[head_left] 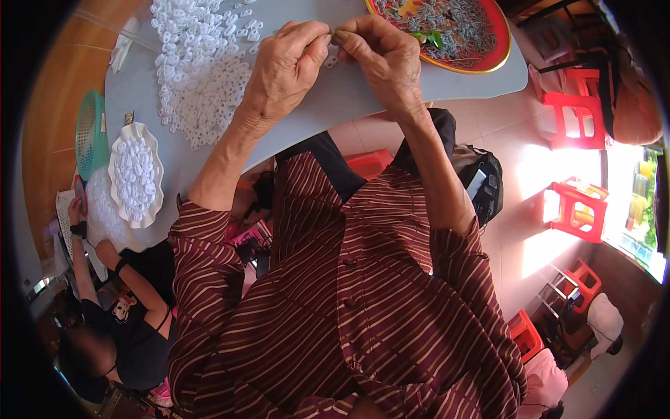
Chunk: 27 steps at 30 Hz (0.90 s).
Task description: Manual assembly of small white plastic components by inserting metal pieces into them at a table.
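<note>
Striped shirt (349,279); left fingers (316,53) beside right fingers (356,45).

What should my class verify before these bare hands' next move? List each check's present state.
1. Left bare hand and right bare hand meeting at fingertips: ok.
2. Anything pinched between them: cannot tell, too small.
3. Small white plastic-looking loops piled beside left hand: ok.
4. Round red gold-rimmed tray, holding thin grey metal-looking pieces, beside right hand: ok.
5. Scalloped white oval dish holding similar white loops: ok.
</note>
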Motion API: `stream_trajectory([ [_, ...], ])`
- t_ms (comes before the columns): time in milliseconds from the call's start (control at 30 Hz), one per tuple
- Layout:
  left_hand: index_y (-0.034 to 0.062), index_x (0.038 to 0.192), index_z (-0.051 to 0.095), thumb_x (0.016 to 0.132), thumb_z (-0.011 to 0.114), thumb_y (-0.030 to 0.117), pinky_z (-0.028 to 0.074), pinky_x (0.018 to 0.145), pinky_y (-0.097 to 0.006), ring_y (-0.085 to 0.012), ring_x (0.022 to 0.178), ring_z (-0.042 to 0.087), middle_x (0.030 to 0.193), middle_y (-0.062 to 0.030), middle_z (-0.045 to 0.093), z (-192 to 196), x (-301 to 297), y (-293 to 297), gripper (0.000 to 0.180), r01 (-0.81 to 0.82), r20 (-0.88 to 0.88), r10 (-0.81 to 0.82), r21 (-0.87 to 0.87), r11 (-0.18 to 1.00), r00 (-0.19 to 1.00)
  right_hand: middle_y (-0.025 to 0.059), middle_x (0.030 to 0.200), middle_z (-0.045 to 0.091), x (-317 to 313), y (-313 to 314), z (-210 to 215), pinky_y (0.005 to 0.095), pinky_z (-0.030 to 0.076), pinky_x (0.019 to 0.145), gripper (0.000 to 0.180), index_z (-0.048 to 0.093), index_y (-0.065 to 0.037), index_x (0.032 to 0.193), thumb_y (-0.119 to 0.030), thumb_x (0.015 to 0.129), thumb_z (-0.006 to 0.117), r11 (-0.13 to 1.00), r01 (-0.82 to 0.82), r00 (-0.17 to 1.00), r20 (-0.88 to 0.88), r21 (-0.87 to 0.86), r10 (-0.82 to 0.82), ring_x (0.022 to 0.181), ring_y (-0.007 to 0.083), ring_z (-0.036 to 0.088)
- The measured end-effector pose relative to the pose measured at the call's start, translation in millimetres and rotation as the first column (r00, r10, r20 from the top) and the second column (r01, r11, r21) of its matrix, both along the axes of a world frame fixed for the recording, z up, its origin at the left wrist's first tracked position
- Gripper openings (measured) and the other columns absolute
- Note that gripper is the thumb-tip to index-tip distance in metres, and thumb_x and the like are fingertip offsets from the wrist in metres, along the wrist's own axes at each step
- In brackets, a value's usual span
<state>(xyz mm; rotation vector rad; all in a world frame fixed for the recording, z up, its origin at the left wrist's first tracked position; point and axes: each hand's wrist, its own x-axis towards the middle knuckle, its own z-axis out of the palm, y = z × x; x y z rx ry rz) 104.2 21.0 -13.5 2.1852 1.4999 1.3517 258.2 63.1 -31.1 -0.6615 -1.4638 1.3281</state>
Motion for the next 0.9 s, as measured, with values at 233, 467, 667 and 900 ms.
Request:
stream_trajectory([
  [233,0.0015,0.093,0.057,0.091,0.054,0.012,0.046,0.056,-0.029,-0.0177,0.062,0.059,0.068,-0.0101,0.059,3.8,4.7,-7.0,0.011,-0.024,0.142,0.051,-0.187,0.982,0.989,0.0030,0.082,0.066,-0.4,2.5,-5.4,0.0218,0.050,0.071,0.013,0.062,0.002,0.097,-0.002,0.084,0.063,0.998,-0.062,0.989,-0.135,-0.027,0.058,0.076,0.0081,0.061],
  [467,0.0010,0.093,0.055,0.093,0.051,0.016,0.044,0.055,-0.027,-0.0129,0.060,0.052,0.068,-0.0062,0.057,-3.7,4.3,-3.9,0.015,0.011,0.231,0.026,-0.157,0.988,0.973,0.0042,0.087,0.065,-1.6,2.1,-5.7,0.0223,0.051,0.074,0.019,0.061,0.001,0.102,-0.001,0.083,0.065,0.999,-0.043,0.987,-0.157,-0.023,0.039,0.081,0.0093,0.062],
  [667,0.0009,0.098,0.058,0.096,0.046,0.023,0.045,0.065,-0.026,-0.0116,0.069,0.055,0.076,-0.0058,0.063,0.2,4.5,-6.9,0.025,-0.007,0.221,0.061,-0.238,0.971,0.973,0.0048,0.081,0.066,0.1,-0.2,-0.2,0.0224,0.051,0.070,0.014,0.063,0.003,0.096,-0.003,0.084,0.064,0.999,-0.031,0.994,-0.101,-0.010,0.030,0.075,0.0093,0.062],
  [900,0.0024,0.096,0.057,0.092,0.054,0.015,0.042,0.054,-0.025,-0.0095,0.060,0.050,0.067,-0.0032,0.056,-2.7,3.3,-4.9,0.013,0.018,0.226,0.010,-0.123,0.992,0.974,0.0052,0.075,0.066,2.3,-3.5,6.3,0.0223,0.050,0.064,0.015,0.064,0.004,0.091,-0.010,0.087,0.062,1.000,-0.017,0.998,0.053,0.008,0.016,0.069,0.0083,0.060],
])
